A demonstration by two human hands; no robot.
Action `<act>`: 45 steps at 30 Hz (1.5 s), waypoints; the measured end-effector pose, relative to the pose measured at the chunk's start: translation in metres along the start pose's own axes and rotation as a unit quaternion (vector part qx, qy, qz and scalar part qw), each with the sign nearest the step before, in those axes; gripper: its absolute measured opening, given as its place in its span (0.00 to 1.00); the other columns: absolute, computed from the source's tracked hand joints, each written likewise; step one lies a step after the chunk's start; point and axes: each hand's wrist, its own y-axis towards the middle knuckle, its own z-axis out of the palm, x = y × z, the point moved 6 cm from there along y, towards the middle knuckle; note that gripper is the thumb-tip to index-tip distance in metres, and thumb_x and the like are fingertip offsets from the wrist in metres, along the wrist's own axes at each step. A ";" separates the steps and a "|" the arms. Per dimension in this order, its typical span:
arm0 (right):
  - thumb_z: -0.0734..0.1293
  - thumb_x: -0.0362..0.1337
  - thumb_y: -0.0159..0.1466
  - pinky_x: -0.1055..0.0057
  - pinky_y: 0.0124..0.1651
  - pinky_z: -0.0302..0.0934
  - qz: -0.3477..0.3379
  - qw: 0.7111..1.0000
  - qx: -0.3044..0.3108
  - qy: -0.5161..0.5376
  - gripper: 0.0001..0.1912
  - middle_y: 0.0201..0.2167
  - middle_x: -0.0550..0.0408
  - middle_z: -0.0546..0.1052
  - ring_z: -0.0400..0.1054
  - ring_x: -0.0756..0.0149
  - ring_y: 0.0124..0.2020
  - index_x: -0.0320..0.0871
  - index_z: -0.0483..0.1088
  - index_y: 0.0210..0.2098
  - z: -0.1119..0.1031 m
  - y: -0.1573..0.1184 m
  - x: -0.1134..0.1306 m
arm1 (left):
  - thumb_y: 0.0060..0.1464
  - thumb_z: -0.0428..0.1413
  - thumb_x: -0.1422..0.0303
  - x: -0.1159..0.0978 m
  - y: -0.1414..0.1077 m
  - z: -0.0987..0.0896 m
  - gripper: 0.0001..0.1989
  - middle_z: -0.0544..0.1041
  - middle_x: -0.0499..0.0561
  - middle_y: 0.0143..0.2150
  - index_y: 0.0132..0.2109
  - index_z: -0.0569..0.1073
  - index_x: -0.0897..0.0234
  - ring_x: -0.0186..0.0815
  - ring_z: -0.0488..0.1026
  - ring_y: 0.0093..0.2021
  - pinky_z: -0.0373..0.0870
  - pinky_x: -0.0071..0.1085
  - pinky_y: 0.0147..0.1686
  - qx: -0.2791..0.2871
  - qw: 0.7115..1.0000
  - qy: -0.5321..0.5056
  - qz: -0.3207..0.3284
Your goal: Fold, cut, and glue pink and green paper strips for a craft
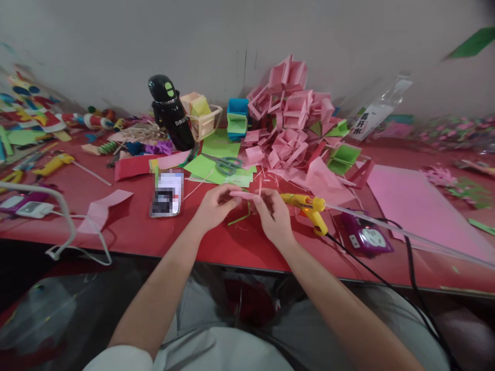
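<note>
Folded, narrow pink paper strip (pixel 243 195) is held level over the red table (pixel 235 252), one end pinched in the left grip (pixel 212 210), the other in the right grip (pixel 276 215). A thin upright pink strip (pixel 260 186) is seen at the right grip's fingertips. Bent thin green strip (pixel 238 221) is seen between and below both grips. Yellow glue gun (pixel 309 207) is laid just right of the right grip; white-and-purple socket block (pixel 367 235) is placed farther right. Phone with blurred screen (pixel 167 194) is laid left of the left grip. Grey-handled scissors (pixel 227 165) and heaped pink folded-paper shapes (pixel 292 116) are located beyond the grips.
</note>
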 end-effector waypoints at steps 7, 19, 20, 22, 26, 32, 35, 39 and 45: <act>0.64 0.49 0.70 0.67 0.36 0.71 0.007 0.998 0.024 0.052 0.12 0.36 0.53 0.76 0.73 0.66 0.31 0.47 0.65 0.44 0.007 -0.002 -0.008 | 0.56 0.60 0.61 0.012 0.004 -0.003 0.14 0.78 0.51 0.37 0.46 0.72 0.64 0.34 0.77 0.35 0.75 0.30 0.36 -0.030 0.992 -0.108 -0.052; 0.68 0.47 0.67 0.67 0.37 0.71 -0.012 0.998 0.049 0.040 0.11 0.38 0.52 0.77 0.75 0.65 0.34 0.46 0.67 0.39 0.010 -0.006 0.004 | 0.64 0.53 0.62 0.019 0.004 -0.015 0.09 0.78 0.49 0.32 0.45 0.71 0.63 0.36 0.79 0.32 0.76 0.31 0.34 -0.118 0.992 0.037 -0.022; 0.68 0.47 0.67 0.67 0.37 0.71 -0.006 0.998 0.055 0.036 0.11 0.38 0.52 0.77 0.75 0.64 0.35 0.46 0.67 0.39 0.011 -0.006 0.004 | 0.62 0.55 0.64 0.020 0.004 -0.015 0.10 0.79 0.50 0.34 0.47 0.72 0.64 0.36 0.79 0.32 0.77 0.32 0.34 -0.123 0.992 0.029 -0.027; 0.68 0.48 0.67 0.67 0.38 0.71 -0.002 0.998 0.059 0.028 0.12 0.38 0.53 0.78 0.75 0.63 0.36 0.47 0.67 0.40 0.011 -0.006 0.004 | 0.58 0.58 0.66 0.021 0.003 -0.016 0.13 0.81 0.53 0.37 0.49 0.73 0.65 0.37 0.80 0.33 0.78 0.32 0.35 -0.138 0.989 0.011 -0.046; 0.70 0.49 0.65 0.65 0.38 0.71 -0.037 0.995 0.076 -0.052 0.16 0.35 0.54 0.78 0.73 0.63 0.33 0.47 0.70 0.46 0.012 -0.006 0.005 | 0.55 0.61 0.67 0.022 0.003 -0.022 0.15 0.81 0.52 0.34 0.49 0.73 0.67 0.37 0.81 0.29 0.79 0.31 0.33 -0.166 0.982 -0.012 -0.087; 0.75 0.50 0.59 0.45 0.54 0.66 -0.107 0.958 0.149 -0.221 0.38 0.46 0.48 0.80 0.72 0.48 0.49 0.50 0.62 0.65 0.023 -0.010 0.002 | 0.53 0.61 0.68 0.030 0.005 -0.057 0.15 0.79 0.48 0.27 0.47 0.72 0.66 0.38 0.80 0.26 0.80 0.32 0.31 -0.250 0.964 -0.029 -0.083; 0.76 0.52 0.58 0.44 0.56 0.63 -0.120 0.949 0.180 -0.229 0.43 0.42 0.51 0.81 0.72 0.50 0.47 0.51 0.60 0.68 0.027 -0.013 0.001 | 0.54 0.60 0.69 0.036 0.006 -0.071 0.14 0.79 0.49 0.28 0.47 0.69 0.66 0.37 0.81 0.28 0.81 0.33 0.33 -0.296 0.950 -0.052 -0.086; 0.76 0.56 0.54 0.54 0.49 0.68 -0.175 0.936 0.216 -0.214 0.25 0.40 0.48 0.79 0.71 0.53 0.44 0.47 0.79 0.43 0.031 -0.017 0.009 | 0.57 0.58 0.68 0.039 0.009 -0.072 0.10 0.79 0.50 0.33 0.45 0.68 0.65 0.36 0.82 0.31 0.81 0.34 0.37 -0.294 0.950 -0.064 -0.082; 0.77 0.54 0.55 0.63 0.41 0.66 -0.216 0.943 0.217 -0.127 0.19 0.32 0.52 0.74 0.68 0.61 0.36 0.45 0.72 0.30 0.029 -0.023 0.029 | 0.55 0.60 0.66 0.049 0.013 -0.063 0.10 0.79 0.54 0.36 0.42 0.71 0.66 0.37 0.81 0.34 0.80 0.36 0.39 -0.202 0.973 0.003 -0.108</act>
